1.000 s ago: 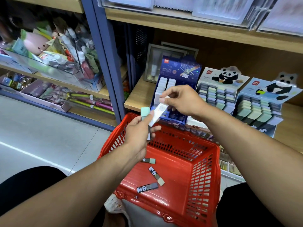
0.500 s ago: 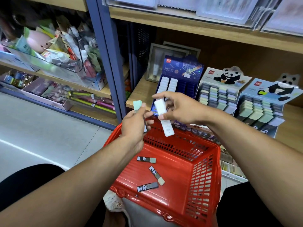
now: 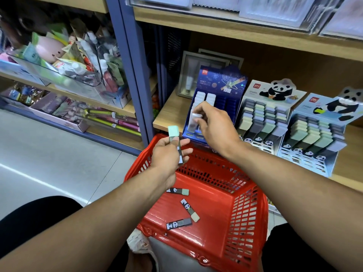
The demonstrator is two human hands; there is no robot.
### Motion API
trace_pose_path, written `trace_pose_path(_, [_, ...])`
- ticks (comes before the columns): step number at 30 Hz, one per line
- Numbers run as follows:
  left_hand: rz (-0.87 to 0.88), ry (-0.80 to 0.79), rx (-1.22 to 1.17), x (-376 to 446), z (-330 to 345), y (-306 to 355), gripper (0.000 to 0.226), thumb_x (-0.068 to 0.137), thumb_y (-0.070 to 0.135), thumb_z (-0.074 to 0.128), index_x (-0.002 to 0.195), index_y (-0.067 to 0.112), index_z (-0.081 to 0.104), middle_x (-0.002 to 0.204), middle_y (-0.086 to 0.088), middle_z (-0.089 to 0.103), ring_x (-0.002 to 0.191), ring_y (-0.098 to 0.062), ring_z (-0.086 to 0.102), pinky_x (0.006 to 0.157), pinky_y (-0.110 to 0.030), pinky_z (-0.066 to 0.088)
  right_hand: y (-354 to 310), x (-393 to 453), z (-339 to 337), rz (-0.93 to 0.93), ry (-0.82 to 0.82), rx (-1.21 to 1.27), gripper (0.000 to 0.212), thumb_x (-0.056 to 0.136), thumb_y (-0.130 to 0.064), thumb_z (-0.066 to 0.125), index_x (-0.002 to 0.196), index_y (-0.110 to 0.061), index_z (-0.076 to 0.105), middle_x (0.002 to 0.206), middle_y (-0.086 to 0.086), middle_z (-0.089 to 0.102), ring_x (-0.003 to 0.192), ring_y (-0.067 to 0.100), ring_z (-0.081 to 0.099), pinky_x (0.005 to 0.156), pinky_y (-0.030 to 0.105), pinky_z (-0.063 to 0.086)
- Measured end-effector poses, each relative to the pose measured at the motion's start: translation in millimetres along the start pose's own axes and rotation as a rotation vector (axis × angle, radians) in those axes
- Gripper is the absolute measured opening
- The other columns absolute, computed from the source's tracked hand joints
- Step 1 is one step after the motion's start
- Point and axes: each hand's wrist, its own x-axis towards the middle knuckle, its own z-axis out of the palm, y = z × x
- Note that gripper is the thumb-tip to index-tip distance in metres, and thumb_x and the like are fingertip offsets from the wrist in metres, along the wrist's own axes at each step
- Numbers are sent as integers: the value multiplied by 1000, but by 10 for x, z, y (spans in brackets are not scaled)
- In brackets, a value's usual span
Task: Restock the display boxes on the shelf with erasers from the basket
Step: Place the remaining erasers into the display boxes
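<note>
Right hand at frame centre, forearm entering from lower right, wrist bent toward the shelf. Fingers curled and pinching a white eraser, held against the front left column of the blue display box — depth of seating cannot be told.

Left hand just below and left of it, forearm rising from lower left, held above the far rim of the red basket. Thumb and fingers closed round a mint-tipped eraser in a dark panda sleeve, mint end upright, other fingertips extended right.

Three loose panda erasers flat on the basket floor, lower centre, apart from one another.

Two panda display boxes side by side right of the blue box, rows stocked in grey, green and lilac.
</note>
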Motion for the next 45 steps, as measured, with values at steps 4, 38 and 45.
trace_pose_path(4, [-1, 12, 2, 17, -12, 3, 11, 107, 20, 47, 113, 15, 56, 98, -4, 78, 67, -13, 72, 55, -25, 53, -3, 33, 21, 2, -23, -16, 12, 98, -11, 56, 102, -22, 54, 84, -14, 59, 76, -6, 56, 65, 17, 42])
trace_pose_path(38, [27, -55, 86, -82, 46, 57, 32, 106, 29, 44, 96, 14, 71, 54, 6, 45, 43, -7, 33, 38, -20, 25, -215, 51, -241, 99, 29, -33, 28, 99, -50, 51, 91, -31, 70, 78, -6, 61, 73, 9, 52, 71, 31, 42])
trace_pose_path(45, [124, -141, 271, -146, 393, -86, 25, 103, 17, 45, 99, 16, 69, 63, 1, 56, 46, -10, 44, 43, -23, 32, -40, -262, -455, 371, -155, 276, 21, 93, -31, 71, 113, -26, 73, 73, -1, 66, 47, 0, 51, 55, 23, 44])
